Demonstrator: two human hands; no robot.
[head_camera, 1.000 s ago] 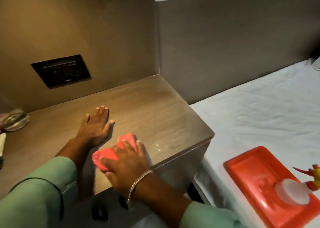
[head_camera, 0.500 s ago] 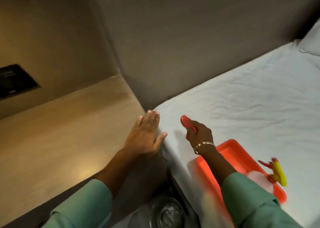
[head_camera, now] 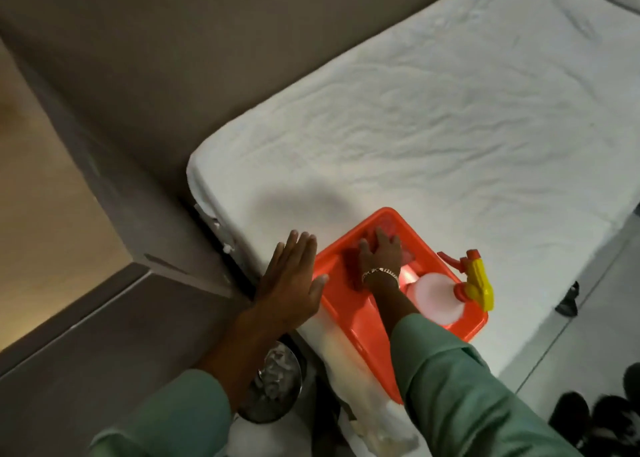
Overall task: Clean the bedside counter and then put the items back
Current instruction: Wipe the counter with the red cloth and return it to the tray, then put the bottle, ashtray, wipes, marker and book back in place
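An orange tray [head_camera: 349, 312] lies on the near edge of the white bed. My right hand [head_camera: 379, 257] is inside the tray, pressed down on the pink cloth [head_camera: 391, 229], of which only a blurred edge shows past the fingers. A white spray bottle [head_camera: 438, 297] with a yellow and red trigger lies in the tray just right of that hand. My left hand [head_camera: 292, 278] hovers flat with fingers apart over the bed's edge, left of the tray, holding nothing. The wooden bedside counter [head_camera: 45, 214] is at the far left.
The white mattress [head_camera: 433, 120] fills the right and centre, with the brown headboard wall [head_camera: 173, 58] behind it. A metal bin [head_camera: 273, 384] with crumpled paper stands on the floor below my left arm. Dark shoes [head_camera: 602, 418] lie on the floor at lower right.
My right hand carried the pink cloth from the counter across to the bed and down into the orange tray. My left hand left the counter and followed to the bed's edge. The view swung right.
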